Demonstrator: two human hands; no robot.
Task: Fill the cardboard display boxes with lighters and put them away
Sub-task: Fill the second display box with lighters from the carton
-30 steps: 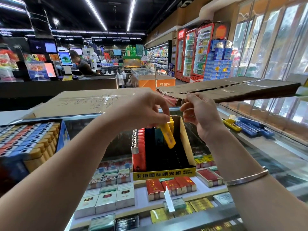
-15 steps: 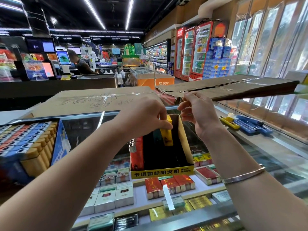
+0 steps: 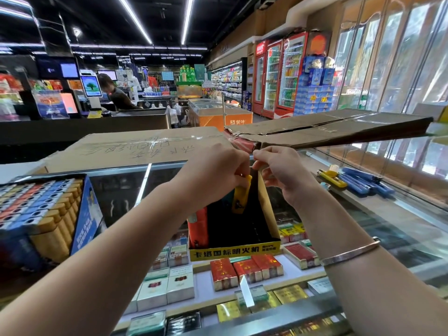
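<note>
Left hand (image 3: 213, 170) fingers pinch yellow plastic lighter (image 3: 240, 197) over black-and-yellow cardboard display box (image 3: 266, 214); right hand (image 3: 278, 170) pinches box's far wall. Risk: lighter tips, jams slot.

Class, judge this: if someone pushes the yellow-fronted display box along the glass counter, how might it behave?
The display box is thin cardboard, mostly unfilled, so probably light and flexible. On the smooth glass counter it would likely slide. Its red lighters fill one side, perhaps skewing it.

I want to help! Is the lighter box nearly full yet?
Not yet. The blue box at the left looks full. In the yellow-fronted box, red lighters fill only the left side. The left hand holds a yellow lighter over it; the right hand pinches its back corner. Most slots look empty.
</note>
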